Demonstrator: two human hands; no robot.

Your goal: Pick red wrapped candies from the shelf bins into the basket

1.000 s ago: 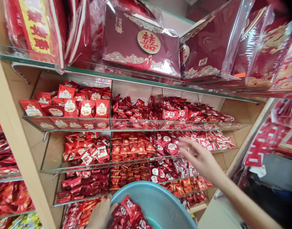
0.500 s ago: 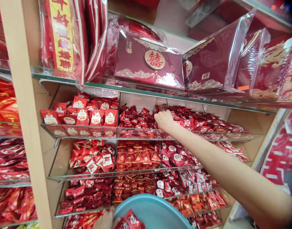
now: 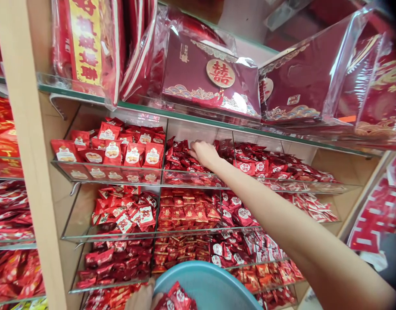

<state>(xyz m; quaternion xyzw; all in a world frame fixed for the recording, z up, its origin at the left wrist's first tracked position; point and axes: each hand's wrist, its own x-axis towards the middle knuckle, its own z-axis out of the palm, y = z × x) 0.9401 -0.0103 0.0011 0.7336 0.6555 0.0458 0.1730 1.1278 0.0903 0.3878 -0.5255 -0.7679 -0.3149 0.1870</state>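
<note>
My right hand [image 3: 204, 153] reaches into the upper candy shelf, over a compartment of small dark red wrapped candies [image 3: 180, 161]. Its fingers are bent down and held together at the pile; whatever lies under them is hidden. At the bottom, my left hand [image 3: 141, 298] grips the rim of a round blue plastic basket [image 3: 213, 275], its fingers partly cut off by the frame. Several red packets with white round labels [image 3: 176, 298] lie inside the basket, next to my left fingers.
Left of my right hand are red packets with pictured labels [image 3: 112, 150]. A clear shelf lip [image 3: 198, 178] runs below my forearm. Overhead, a glass shelf edge [image 3: 185, 116] carries wrapped maroon boxes [image 3: 213, 82]. More candy tiers sit lower; a wooden post [image 3: 32, 129] stands left.
My right hand has moved left along the upper shelf, from beside the divider to over the dark red candies. The view has shifted slightly; my left hand still holds the basket.
</note>
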